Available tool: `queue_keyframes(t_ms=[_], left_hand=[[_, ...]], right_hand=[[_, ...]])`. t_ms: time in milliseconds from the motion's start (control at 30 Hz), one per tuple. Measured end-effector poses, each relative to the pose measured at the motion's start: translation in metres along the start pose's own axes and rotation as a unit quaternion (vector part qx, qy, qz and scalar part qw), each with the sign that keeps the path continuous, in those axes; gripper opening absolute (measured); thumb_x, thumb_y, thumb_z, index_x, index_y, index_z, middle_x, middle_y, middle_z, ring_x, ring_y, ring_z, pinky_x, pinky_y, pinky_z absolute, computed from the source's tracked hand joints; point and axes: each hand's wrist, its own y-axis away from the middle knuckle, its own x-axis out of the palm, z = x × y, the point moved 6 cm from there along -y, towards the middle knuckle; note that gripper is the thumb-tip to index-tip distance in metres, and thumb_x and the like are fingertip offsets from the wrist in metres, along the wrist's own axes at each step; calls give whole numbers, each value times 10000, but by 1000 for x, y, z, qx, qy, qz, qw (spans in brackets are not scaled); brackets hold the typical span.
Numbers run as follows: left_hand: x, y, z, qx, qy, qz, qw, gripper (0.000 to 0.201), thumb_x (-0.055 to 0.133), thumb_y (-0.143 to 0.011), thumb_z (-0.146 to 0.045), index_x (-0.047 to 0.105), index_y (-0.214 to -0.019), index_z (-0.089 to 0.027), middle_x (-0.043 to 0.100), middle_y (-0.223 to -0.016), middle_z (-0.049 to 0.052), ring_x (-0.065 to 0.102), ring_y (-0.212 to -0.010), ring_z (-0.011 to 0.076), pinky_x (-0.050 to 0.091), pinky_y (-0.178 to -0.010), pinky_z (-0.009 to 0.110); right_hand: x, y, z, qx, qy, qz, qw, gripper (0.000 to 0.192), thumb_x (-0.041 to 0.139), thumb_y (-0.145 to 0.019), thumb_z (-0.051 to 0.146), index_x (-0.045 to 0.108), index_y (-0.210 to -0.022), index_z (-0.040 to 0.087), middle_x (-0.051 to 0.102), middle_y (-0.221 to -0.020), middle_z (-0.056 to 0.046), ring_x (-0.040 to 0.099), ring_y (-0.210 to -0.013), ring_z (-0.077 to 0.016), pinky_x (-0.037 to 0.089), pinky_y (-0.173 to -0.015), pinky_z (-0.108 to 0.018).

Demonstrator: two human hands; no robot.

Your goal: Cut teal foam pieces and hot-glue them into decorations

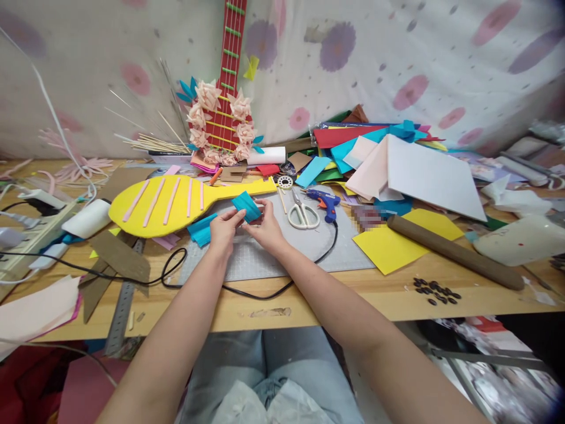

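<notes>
Between both hands, above the grey cutting mat, is a small folded piece of blue crepe paper. My left hand pinches its lower left edge with thumb and fingers. Closed on its right side is my right hand. More blue crepe paper lies on the mat left of my left hand. Behind the hands rests a yellow lute-shaped cutout with pink strips across its body. White-handled scissors and a blue hot glue gun lie to the right of my right hand.
A red paper instrument with pale flowers leans on the back curtain. Coloured paper sheets pile up at back right. A brown roll and black beads lie right. A black cord crosses the front; a steel ruler overhangs the edge.
</notes>
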Motion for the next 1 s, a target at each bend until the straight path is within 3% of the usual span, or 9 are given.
queue_keyframes(t_ms=[167, 367, 633, 800, 1000], left_hand=[[1, -1, 0, 6, 34, -1, 999, 381, 827, -370, -281, 662, -671, -116, 657, -682, 36, 611, -665, 143, 494, -733, 314], [2, 2, -2, 7, 33, 4, 999, 384, 830, -357, -308, 638, -635, -124, 648, -640, 24, 595, -607, 122, 493, -707, 297], [8, 6, 0, -39, -26, 79, 996, 468, 769, -483, -464, 664, -781, -118, 666, -672, 67, 629, -651, 160, 467, -660, 279], [4, 3, 1, -13, -35, 56, 998, 428, 804, -429, -399, 676, -722, -114, 661, -642, 51, 601, -603, 146, 468, -658, 287], [-1, 0, 0, 19, -23, 10, 999, 400, 809, -402, -376, 695, -696, -130, 673, -646, 36, 605, -636, 152, 485, -704, 307]], right_hand=[[2, -3, -13, 46, -28, -14, 998, 600, 688, -586, 243, 334, -1070, 245, 576, -806, 42, 591, -662, -107, 493, -656, -267], [-1, -5, -18, 88, -52, -24, 995, 458, 688, -571, 207, 359, -887, 237, 559, -622, 98, 577, -562, -101, 487, -565, -241], [-6, -8, -27, 121, -68, -10, 990, 483, 709, -531, 203, 319, -812, 232, 548, -537, 119, 570, -479, -102, 477, -484, -226], [-2, -5, -29, 135, -67, 34, 988, 546, 712, -532, 204, 324, -915, 235, 563, -532, 116, 554, -447, -110, 484, -480, -253], [-5, -4, -22, 114, -21, 12, 993, 577, 734, -534, 246, 374, -984, 229, 604, -622, 79, 585, -523, -112, 495, -528, -257]])
